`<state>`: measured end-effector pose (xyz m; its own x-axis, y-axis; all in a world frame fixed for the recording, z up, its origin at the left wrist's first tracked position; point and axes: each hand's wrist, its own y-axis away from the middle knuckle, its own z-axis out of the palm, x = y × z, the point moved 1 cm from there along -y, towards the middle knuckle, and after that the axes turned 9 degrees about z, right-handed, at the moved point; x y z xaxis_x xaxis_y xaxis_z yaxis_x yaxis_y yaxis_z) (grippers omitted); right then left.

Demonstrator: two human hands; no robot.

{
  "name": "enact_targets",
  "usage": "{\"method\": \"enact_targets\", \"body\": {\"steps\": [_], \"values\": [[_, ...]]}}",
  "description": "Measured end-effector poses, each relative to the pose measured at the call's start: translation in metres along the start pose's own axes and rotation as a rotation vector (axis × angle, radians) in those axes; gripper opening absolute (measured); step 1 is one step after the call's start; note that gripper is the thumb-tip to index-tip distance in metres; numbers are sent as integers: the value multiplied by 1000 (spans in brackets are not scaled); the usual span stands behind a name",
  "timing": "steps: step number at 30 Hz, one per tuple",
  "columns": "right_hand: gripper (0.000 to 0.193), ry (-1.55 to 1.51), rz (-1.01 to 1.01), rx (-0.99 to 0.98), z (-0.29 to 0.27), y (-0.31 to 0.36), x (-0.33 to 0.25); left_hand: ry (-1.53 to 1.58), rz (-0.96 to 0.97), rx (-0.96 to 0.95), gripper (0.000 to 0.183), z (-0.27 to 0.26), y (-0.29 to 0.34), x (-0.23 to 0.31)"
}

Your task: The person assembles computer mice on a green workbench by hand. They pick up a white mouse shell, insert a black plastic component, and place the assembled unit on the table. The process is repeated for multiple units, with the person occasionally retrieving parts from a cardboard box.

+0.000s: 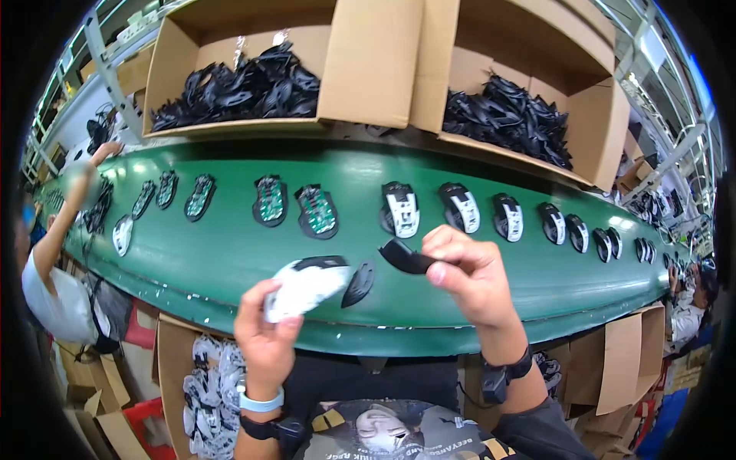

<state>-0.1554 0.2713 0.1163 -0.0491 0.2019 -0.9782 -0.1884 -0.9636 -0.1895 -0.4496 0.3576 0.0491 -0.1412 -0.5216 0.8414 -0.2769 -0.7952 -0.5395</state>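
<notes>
In my left hand (264,326) is a white computer mouse shell (307,291) with a black part along its far edge, gripped between thumb and fingers above the near side of the green belt. My right hand (471,280) pinches a curved black plastic mouse cover (405,257), held up to the right and apart from the white shell. Between the two hands, a dark mouse-shaped piece (358,284) lies on the belt. Beyond them stand mouse bases with exposed green circuit boards (317,211) and, to the right, mice with white and black tops (400,211).
A green conveyor belt (222,253) crosses from left to right. Behind it, two cardboard boxes (376,61) hold heaps of black plastic parts (253,88). A box of white shells (211,399) stands low on my left. Other people sit at the far left (61,299) and far right (690,307).
</notes>
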Motion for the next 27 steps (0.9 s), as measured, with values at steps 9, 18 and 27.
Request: {"method": "enact_targets", "body": {"steps": [9, 18, 27], "values": [[25, -548, 388, 35, 81, 26, -3, 116, 104, 89, 66, 26, 23, 4], [26, -478, 345, 169, 109, 29, 22, -200, 248, 66, 75, 21, 14, 14], [31, -447, 374, 216, 118, 30, 28, -242, 300, 13, 71, 12, 13, 24]]}}
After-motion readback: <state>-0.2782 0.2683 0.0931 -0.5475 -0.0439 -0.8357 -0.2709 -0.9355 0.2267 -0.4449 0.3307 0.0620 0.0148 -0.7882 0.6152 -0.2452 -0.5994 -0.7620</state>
